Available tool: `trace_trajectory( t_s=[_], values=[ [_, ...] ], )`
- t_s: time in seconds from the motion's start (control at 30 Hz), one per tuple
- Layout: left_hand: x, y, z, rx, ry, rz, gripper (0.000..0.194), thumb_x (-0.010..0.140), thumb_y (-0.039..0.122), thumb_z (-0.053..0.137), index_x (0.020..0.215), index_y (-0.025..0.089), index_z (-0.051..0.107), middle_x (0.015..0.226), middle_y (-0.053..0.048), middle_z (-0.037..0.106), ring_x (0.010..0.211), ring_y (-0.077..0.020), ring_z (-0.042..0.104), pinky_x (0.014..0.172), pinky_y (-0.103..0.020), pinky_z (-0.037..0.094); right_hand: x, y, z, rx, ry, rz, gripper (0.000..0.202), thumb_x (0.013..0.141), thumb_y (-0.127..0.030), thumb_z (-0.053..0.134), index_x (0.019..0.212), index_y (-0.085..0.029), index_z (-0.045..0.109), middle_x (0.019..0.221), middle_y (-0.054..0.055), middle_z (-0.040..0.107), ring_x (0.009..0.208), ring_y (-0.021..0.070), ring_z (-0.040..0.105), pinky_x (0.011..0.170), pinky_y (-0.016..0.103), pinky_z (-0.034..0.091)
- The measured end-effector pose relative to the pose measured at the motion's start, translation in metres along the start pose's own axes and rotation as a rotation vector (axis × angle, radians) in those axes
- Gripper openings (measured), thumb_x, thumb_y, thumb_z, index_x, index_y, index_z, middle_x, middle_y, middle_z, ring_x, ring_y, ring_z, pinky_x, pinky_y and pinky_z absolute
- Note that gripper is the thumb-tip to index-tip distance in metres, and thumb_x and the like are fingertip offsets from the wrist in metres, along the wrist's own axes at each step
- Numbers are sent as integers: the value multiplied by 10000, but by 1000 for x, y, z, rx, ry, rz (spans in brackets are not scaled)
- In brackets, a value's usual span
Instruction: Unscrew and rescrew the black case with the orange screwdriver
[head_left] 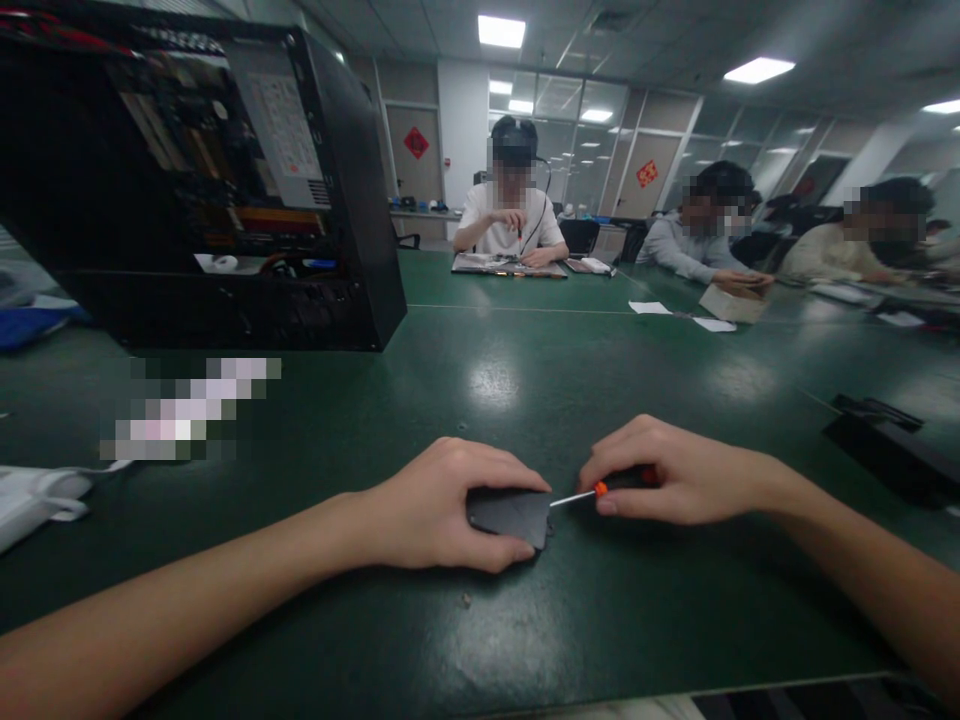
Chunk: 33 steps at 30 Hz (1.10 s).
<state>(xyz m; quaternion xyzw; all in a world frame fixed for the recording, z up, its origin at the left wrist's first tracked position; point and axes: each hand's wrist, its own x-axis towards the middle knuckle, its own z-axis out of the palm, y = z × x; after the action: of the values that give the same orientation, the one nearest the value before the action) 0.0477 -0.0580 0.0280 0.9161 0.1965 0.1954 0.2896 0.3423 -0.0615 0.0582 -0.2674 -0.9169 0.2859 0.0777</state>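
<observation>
A small flat dark-grey device with a black casing [511, 518] rests on the green table [360, 620]. My left hand [442, 505] is closed round it, thumb along the near edge and fingers over the far edge. From the right, my right hand [664, 470] grips a screwdriver [574, 499] with an orange collar and a thin metal shaft. The shaft points left, and its tip meets or nearly meets the right end of the dark device. Most of the screwdriver's handle is hidden inside my right hand.
An open black computer case [360, 200] stands at the left. A white object with a cord [45, 505] lies left of my forearm, and a black part [896, 450] lies far right. Across the table, a person [510, 215] works at a flat panel; others sit further right.
</observation>
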Motion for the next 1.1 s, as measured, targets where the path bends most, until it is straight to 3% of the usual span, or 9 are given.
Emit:
trace_trajectory(
  t_s=[0.3,0.6,0.7,0.9,1.1],
  values=[
    [0,-2,2,0,3,6,453,866,385,800,1278,211,734,1156,-59,777,1017,-222,737,910,-292,527,9,2,16,44,67,-33,289,1010,-406,640,1096,-148,739,912,26,742,800,109,663,773,223,458],
    [-6,0,-11,3,4,-18,451,841,387,833,1243,200,750,1155,-67,786,999,-216,749,882,-279,540,-2,4,1,-20,4,-10,280,998,-409,648,1079,-162,752,949,42,757,818,133,673,765,249,464],
    [-8,-1,-10,30,55,-43,438,842,386,831,1226,190,756,1152,-65,794,992,-216,755,881,-281,549,-5,3,-3,-32,-16,2,272,998,-407,645,1072,-171,757,963,41,762,828,136,677,766,252,464],
    [-3,1,6,121,273,-183,404,856,431,810,1171,180,772,1115,-71,809,962,-244,760,871,-334,569,3,-8,7,-54,20,46,314,1045,-422,565,1152,-179,733,971,41,748,827,140,670,763,253,459],
    [-1,2,10,128,305,-214,407,848,425,815,1167,176,772,1134,-73,806,994,-259,755,915,-365,568,8,-10,15,-84,31,65,329,1063,-419,521,1130,-164,716,934,46,718,808,144,646,751,263,443]
  ],
)
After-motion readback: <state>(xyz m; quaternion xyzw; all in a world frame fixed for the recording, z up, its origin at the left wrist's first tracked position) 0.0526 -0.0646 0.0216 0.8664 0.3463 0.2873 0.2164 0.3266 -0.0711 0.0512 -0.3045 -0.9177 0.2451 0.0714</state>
